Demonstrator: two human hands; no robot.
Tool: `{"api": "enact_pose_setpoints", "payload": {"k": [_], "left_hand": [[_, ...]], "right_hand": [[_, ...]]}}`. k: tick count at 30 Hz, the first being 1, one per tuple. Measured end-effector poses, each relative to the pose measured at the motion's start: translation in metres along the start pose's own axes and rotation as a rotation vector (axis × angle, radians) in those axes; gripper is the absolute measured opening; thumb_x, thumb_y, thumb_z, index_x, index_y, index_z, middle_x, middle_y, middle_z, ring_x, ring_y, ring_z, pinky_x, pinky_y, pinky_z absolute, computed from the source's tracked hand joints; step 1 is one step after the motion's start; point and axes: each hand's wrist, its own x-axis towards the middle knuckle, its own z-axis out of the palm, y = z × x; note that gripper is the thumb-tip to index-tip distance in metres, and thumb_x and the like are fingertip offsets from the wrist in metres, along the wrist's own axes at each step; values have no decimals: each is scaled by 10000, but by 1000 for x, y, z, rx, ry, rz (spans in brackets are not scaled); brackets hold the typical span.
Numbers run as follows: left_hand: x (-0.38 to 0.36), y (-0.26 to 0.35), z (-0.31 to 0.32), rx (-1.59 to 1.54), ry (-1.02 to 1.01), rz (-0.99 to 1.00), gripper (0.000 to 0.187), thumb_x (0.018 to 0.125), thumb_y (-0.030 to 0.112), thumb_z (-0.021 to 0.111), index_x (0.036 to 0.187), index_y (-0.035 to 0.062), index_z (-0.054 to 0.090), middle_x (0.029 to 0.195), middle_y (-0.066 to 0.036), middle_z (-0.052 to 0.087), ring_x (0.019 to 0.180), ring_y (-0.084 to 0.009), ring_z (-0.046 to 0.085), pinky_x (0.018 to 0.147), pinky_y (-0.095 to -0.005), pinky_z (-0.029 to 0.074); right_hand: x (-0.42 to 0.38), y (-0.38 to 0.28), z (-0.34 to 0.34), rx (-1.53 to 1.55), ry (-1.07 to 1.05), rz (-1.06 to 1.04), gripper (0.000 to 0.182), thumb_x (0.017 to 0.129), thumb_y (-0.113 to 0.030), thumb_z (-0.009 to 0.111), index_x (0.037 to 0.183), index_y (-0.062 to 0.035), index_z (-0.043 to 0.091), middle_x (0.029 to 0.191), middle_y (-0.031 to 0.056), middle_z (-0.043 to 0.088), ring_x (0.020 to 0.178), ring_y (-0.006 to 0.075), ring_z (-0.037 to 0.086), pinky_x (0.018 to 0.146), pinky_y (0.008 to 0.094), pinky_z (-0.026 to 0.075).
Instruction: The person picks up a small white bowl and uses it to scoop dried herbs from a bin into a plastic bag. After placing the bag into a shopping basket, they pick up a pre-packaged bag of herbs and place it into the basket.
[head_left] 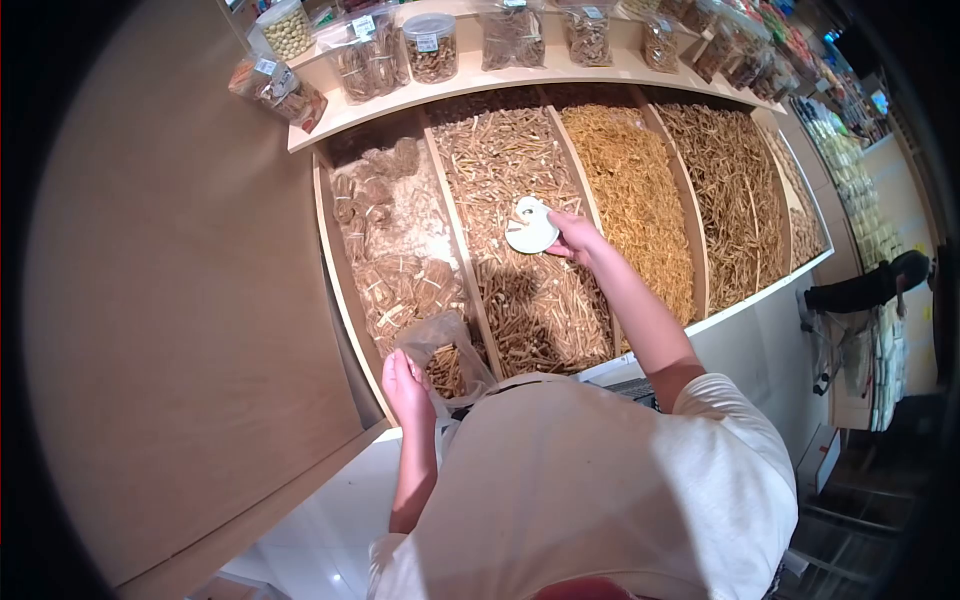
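Observation:
My right hand (577,238) grips a pale, rounded scoop (531,226) by its edge, over the second bin of dried brown root pieces (500,150). A few pieces seem to lie on the scoop. At the lower left, my left hand (405,382) is closed on the rim of a clear plastic bag (440,335). Inside the bag are brown root pieces (447,372). The bag hangs in front of the first bin, where bundled dried roots (410,285) lie.
Wooden dividers (462,235) separate the bins. Golden dried strips (635,190) and darker roots (730,190) fill bins to the right. Jars and packets (430,48) line the shelf behind. A wooden panel (190,280) stands left. Another person (865,288) is at the far right.

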Motion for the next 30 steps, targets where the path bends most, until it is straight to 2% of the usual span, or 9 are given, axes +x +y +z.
{"api": "enact_pose_setpoints", "payload": {"k": [2, 5, 11, 17, 22, 26, 28, 29, 30], "left_hand": [[-1, -1, -1, -3, 6, 1, 295, 1012, 264, 443, 740, 154, 420, 555, 67, 359, 439, -28, 302, 395, -201, 245], [0, -3, -3, -9, 0, 12, 296, 1012, 264, 444, 740, 152, 418, 552, 65, 357, 438, -30, 300, 394, -200, 243], [4, -6, -5, 14, 25, 15, 265, 1007, 260, 440, 766, 150, 427, 551, 67, 334, 423, -32, 272, 377, -208, 231], [1, 2, -4, -50, -9, -17, 251, 1007, 242, 442, 781, 132, 446, 547, 58, 346, 408, -37, 293, 369, -189, 274], [-2, 3, -5, -64, -27, -20, 258, 1012, 246, 427, 786, 122, 443, 545, 46, 362, 404, -52, 300, 370, -209, 276], [-9, 8, -4, -45, -37, -19, 261, 1010, 253, 427, 786, 119, 440, 556, 41, 367, 420, -50, 312, 381, -208, 277], [-11, 8, -6, -44, -47, -9, 262, 1009, 255, 430, 785, 120, 440, 555, 41, 367, 423, -50, 313, 385, -208, 276], [-11, 8, -8, -41, -60, 3, 262, 1008, 258, 432, 785, 120, 440, 555, 41, 366, 426, -49, 313, 389, -208, 276], [-10, 7, -10, -44, -54, 2, 262, 1008, 258, 432, 785, 120, 440, 555, 41, 366, 426, -49, 313, 389, -208, 276]], "right_hand": [[-8, 7, -4, 63, -37, 16, 365, 991, -303, 487, 1248, -47, 529, 1077, 96, 653, 896, 192, 671, 791, 337, 578], [-31, 9, -5, 101, 10, 68, 349, 1001, -283, 464, 1253, -51, 528, 1073, 95, 655, 897, 199, 667, 782, 341, 580], [-92, 10, -7, 175, -26, 74, 358, 1011, -298, 432, 1259, -56, 524, 1050, 101, 657, 854, 151, 661, 713, 266, 587], [-161, 9, 27, 196, -268, -51, 390, 1020, -309, 404, 1258, -16, 503, 1064, 98, 654, 895, 134, 670, 694, 260, 591], [-202, 16, 84, 48, -403, -59, 399, 991, -304, 489, 1218, 24, 480, 1001, 101, 601, 865, 201, 665, 697, 311, 589], [-201, 36, 121, -149, -466, -71, 409, 954, -306, 565, 1226, -11, 487, 989, 87, 595, 834, 190, 652, 676, 330, 566], [-213, 34, 135, -616, -438, -357, 413, 902, -288, 644, 1205, -40, 511, 974, 82, 587, 826, 175, 638, 682, 345, 537], [-216, 38, 137, -619, -442, -355, 413, 902, -288, 644, 1205, -40, 511, 974, 82, 587, 826, 175, 638, 682, 345, 537], [-218, 43, 139, -765, -378, -642, 396, 890, -268, 655, 1190, -44, 525, 970, 84, 587, 832, 166, 633, 695, 341, 530]]}}
